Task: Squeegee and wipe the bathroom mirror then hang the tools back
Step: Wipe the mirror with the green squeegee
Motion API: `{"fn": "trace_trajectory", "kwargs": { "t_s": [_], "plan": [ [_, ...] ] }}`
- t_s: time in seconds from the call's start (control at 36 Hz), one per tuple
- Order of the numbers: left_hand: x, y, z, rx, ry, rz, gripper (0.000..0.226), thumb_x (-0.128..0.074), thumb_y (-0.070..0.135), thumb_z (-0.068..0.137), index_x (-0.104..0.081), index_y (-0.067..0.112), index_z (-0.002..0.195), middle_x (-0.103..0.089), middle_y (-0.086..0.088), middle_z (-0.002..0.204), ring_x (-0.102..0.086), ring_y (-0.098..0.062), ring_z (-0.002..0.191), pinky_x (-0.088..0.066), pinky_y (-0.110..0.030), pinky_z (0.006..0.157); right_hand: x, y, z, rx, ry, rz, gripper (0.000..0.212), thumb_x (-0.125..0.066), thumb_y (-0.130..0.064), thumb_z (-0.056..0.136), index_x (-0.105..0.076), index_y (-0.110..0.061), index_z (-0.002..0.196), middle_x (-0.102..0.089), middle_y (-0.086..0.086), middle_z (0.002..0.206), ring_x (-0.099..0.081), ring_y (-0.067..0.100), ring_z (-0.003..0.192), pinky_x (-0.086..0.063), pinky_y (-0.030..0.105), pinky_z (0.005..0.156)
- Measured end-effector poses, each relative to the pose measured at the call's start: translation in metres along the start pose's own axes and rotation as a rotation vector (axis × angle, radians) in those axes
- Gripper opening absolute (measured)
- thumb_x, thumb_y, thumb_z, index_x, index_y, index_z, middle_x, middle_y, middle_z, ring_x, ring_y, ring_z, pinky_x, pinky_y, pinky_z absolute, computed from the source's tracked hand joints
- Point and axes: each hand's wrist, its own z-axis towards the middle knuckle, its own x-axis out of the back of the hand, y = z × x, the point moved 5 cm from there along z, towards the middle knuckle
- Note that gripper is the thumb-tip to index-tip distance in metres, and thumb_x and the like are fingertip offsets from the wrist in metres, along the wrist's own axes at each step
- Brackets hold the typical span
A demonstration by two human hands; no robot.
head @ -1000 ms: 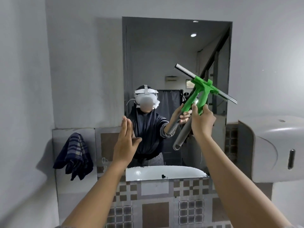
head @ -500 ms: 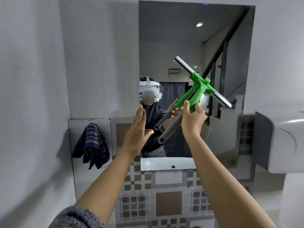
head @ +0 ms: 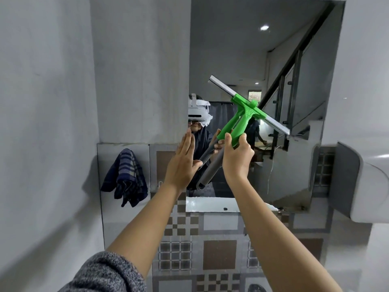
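A tall wall mirror [head: 242,49] fills the upper middle of the head view. My right hand [head: 237,159] grips the green squeegee [head: 242,119] by its handle, with a grey tube sticking down from it. Its metal blade [head: 271,121] slants from upper left to lower right in front of the glass. My left hand [head: 182,165] is flat and open, fingers up, at the mirror's lower left edge. A dark blue checked cloth [head: 126,178] hangs on the tiled wall to the left.
A white wall-mounted dispenser [head: 368,186] juts out at the right. Patterned brown and grey tiles [head: 219,249] cover the wall below the mirror. A grey side wall [head: 42,123] stands close on the left. The mirror reflects a person and a staircase.
The view has shifted so the mirror sits further right and larger. Both hands stay raised, the squeegee still in the right hand; the left hand now lies nearer the mirror's left edge.
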Motion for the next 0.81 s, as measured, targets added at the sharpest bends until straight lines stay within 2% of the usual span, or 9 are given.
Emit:
{"fn": "trace_trajectory", "kwargs": {
  "t_s": [0.14, 0.28, 0.36, 0.42, 0.56, 0.69, 0.75, 0.81],
  "plan": [
    [-0.001, 0.002, -0.003, 0.028, -0.009, 0.001, 0.082, -0.061, 0.024, 0.088, -0.007, 0.005, 0.146, 0.002, -0.006, 0.156, 0.003, -0.017, 0.143, -0.036, -0.039, 0.109, -0.005, 0.006, -0.007, 0.018, -0.046, -0.053, 0.041, -0.048, -0.035, 0.094, -0.049, -0.001, 0.118, -0.057, 0.0, 0.072, -0.054, 0.009, 0.057, -0.043, 0.022, 0.048],
    [-0.002, 0.003, -0.008, 0.036, -0.013, 0.04, 0.077, -0.06, 0.023, 0.088, -0.011, 0.005, 0.145, -0.004, -0.008, 0.155, 0.0, -0.018, 0.142, -0.04, -0.043, 0.105, -0.009, 0.012, -0.013, 0.05, -0.111, -0.114, 0.043, -0.047, -0.038, 0.094, -0.046, -0.004, 0.121, -0.059, 0.005, 0.078, -0.055, 0.017, 0.061, -0.047, 0.031, 0.05],
    [-0.003, 0.005, -0.011, 0.046, -0.012, 0.05, 0.074, -0.059, 0.021, 0.089, -0.013, 0.005, 0.145, -0.007, -0.009, 0.155, -0.002, -0.018, 0.141, -0.037, -0.044, 0.107, -0.008, 0.017, -0.017, 0.074, -0.147, -0.196, 0.047, -0.044, -0.043, 0.094, -0.043, -0.008, 0.125, -0.063, 0.01, 0.085, -0.061, 0.028, 0.075, -0.052, 0.038, 0.055],
    [-0.004, 0.006, -0.012, 0.06, -0.009, 0.044, 0.073, -0.057, 0.02, 0.09, -0.013, 0.005, 0.145, -0.007, -0.008, 0.155, 0.0, -0.017, 0.14, -0.033, -0.043, 0.11, -0.006, 0.019, -0.019, 0.088, -0.183, -0.255, 0.05, -0.043, -0.044, 0.094, -0.038, -0.011, 0.131, -0.063, 0.011, 0.087, -0.062, 0.029, 0.077, -0.053, 0.041, 0.056],
    [-0.011, 0.009, -0.018, 0.099, 0.024, 0.018, 0.067, -0.052, 0.016, 0.093, -0.011, 0.004, 0.145, -0.007, -0.01, 0.155, 0.0, -0.019, 0.141, -0.029, -0.045, 0.112, 0.009, 0.02, -0.016, 0.175, -0.231, -0.391, 0.052, -0.043, -0.039, 0.095, -0.033, -0.01, 0.137, -0.065, 0.011, 0.089, -0.061, 0.028, 0.076, -0.048, 0.036, 0.055],
    [-0.024, 0.015, -0.03, 0.16, 0.048, -0.019, 0.069, -0.05, 0.014, 0.094, -0.004, 0.008, 0.145, -0.002, -0.008, 0.155, -0.002, -0.021, 0.143, -0.025, -0.045, 0.114, 0.029, 0.022, -0.007, 0.294, -0.26, -0.547, 0.049, -0.043, -0.035, 0.097, -0.034, -0.009, 0.137, -0.066, 0.01, 0.098, -0.061, 0.028, 0.077, -0.036, 0.029, 0.053],
    [-0.029, 0.018, -0.035, 0.183, 0.049, -0.022, 0.07, -0.049, 0.015, 0.094, -0.002, 0.009, 0.146, 0.001, -0.006, 0.156, 0.0, -0.02, 0.143, -0.019, -0.043, 0.116, 0.038, 0.023, -0.002, 0.331, -0.27, -0.604, 0.05, -0.042, -0.036, 0.097, -0.033, -0.01, 0.139, -0.066, 0.008, 0.104, -0.062, 0.028, 0.08, -0.037, 0.03, 0.055],
    [-0.033, 0.02, -0.039, 0.205, 0.053, -0.035, 0.073, -0.051, 0.017, 0.094, 0.001, 0.011, 0.145, 0.004, -0.004, 0.155, 0.001, -0.02, 0.143, -0.02, -0.043, 0.116, 0.046, 0.024, 0.005, 0.361, -0.279, -0.661, 0.052, -0.04, -0.038, 0.097, -0.032, -0.011, 0.14, -0.065, 0.008, 0.108, -0.062, 0.03, 0.085, -0.038, 0.031, 0.057]
  ]
}}
